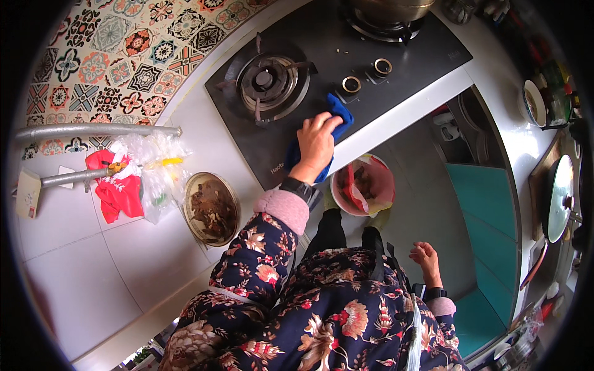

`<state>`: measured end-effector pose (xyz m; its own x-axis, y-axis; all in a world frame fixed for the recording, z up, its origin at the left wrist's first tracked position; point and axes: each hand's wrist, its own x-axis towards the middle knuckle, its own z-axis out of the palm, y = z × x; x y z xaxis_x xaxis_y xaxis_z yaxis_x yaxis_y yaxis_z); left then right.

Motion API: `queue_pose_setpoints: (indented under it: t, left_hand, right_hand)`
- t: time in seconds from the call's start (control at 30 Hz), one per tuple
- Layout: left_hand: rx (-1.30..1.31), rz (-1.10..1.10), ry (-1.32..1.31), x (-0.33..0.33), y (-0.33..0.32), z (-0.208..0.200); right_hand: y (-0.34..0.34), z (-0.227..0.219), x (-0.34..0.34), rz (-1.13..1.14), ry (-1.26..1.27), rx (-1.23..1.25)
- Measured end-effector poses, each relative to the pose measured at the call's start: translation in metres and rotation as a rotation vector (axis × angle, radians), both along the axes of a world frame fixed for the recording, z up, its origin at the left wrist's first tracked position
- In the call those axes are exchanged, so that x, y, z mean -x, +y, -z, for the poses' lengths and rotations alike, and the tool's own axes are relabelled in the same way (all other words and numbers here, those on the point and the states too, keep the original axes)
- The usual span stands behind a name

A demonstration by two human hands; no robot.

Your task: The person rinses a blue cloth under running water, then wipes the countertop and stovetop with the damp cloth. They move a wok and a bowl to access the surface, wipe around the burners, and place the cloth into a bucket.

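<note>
My left hand (pixel 316 146) presses a blue cloth (pixel 339 116) onto the front part of the black gas stove top (pixel 383 93), fingers closed over it. Part of the cloth shows on both sides of the hand. The near burner (pixel 265 79), with its metal pan support, lies beyond and to the left of the cloth. Two round control knobs (pixel 351 85) are just beyond it to the right. Away from the stove, my right hand (pixel 426 258) hangs low at my side, fingers loosely bent and apart, holding nothing.
A metal pot (pixel 390 11) sits on the far burner. On the white tiled counter (pixel 80 272) are a bowl of brown food (pixel 213 207), plastic bags (pixel 158 170) and metal pipes (pixel 99 130). A lined pink bin (pixel 378 185) stands on the floor by my feet. Teal cabinets (pixel 482 198) line the right.
</note>
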<state>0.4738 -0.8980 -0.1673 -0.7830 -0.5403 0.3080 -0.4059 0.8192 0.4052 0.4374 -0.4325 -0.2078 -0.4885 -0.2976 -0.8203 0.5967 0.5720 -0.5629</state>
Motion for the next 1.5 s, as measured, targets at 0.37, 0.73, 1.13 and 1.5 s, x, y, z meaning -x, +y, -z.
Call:
queue_pose_setpoints:
  t: [0.37, 0.73, 1.13, 1.5]
  left_hand:
    - [-0.373, 0.245, 0.204, -0.056, 0.112, -0.009]
    - [0.103, 0.028, -0.211, -0.046, 0.077, 0.002]
    - [0.276, -0.096, -0.291, -0.164, 0.059, -0.018]
    - [0.227, -0.006, -0.248, 0.005, 0.08, 0.008]
  right_hand:
    - [0.025, -0.016, 0.02, -0.043, 0.043, 0.007]
    - [0.037, -0.011, 0.014, -0.086, 0.056, -0.018]
    - [0.049, 0.006, 0.018, -0.014, 0.012, -0.084]
    - [0.024, -0.005, 0.021, -0.114, 0.028, -0.069]
